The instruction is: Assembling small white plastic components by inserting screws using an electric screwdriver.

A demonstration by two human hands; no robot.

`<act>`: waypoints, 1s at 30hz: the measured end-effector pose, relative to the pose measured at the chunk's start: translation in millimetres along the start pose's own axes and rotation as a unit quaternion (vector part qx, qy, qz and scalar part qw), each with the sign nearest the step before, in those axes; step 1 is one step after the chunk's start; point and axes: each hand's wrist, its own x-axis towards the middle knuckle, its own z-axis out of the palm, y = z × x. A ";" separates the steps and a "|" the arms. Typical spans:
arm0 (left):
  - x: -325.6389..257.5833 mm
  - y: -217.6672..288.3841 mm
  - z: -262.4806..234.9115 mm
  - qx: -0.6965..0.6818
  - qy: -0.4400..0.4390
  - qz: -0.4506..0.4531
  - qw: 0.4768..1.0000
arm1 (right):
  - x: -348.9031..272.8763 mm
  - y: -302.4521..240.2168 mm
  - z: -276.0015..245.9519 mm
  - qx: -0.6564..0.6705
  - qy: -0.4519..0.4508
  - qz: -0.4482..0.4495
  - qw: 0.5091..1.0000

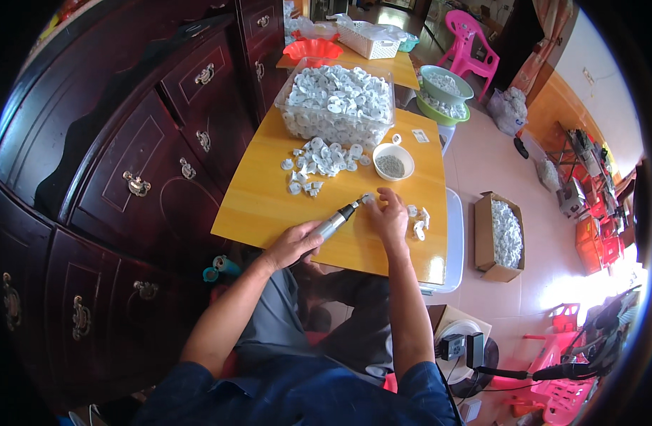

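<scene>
My left hand [295, 243] is wrapped round a silver and black electric screwdriver [333, 224], its tip pointing up and to the right. At that tip, my right hand [390, 219] pinches a small white plastic part [368, 199]. Just beyond the hands stands a white bowl [403, 173] of tiny greyish metal pieces, probably screws. A loose pile of white plastic parts [326, 157] lies left of the bowl. To the right of my right hand rest several more white parts [420, 229]. All this is on a yellow wooden table [269, 206].
A clear bin [319, 124] heaped with white parts stands at the table's far side. Dark wooden drawers [120, 156] run along the left. On the floor to the right are a cardboard box [485, 238] of white parts and stacked basins [450, 89]. A pink chair [475, 46] stands farther back.
</scene>
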 end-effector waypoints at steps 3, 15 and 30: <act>-0.3 0.9 -0.1 0.003 -0.002 -0.009 1.000 | 4.9 -7.4 7.3 -0.073 -0.021 -0.039 0.996; -0.4 0.1 -0.6 0.000 -0.003 -0.007 1.000 | 0.2 -4.5 5.8 0.225 -0.043 0.131 0.964; 4.3 -3.4 1.6 0.022 0.011 -0.024 0.999 | -5.5 -2.8 10.2 0.205 -0.018 0.114 0.972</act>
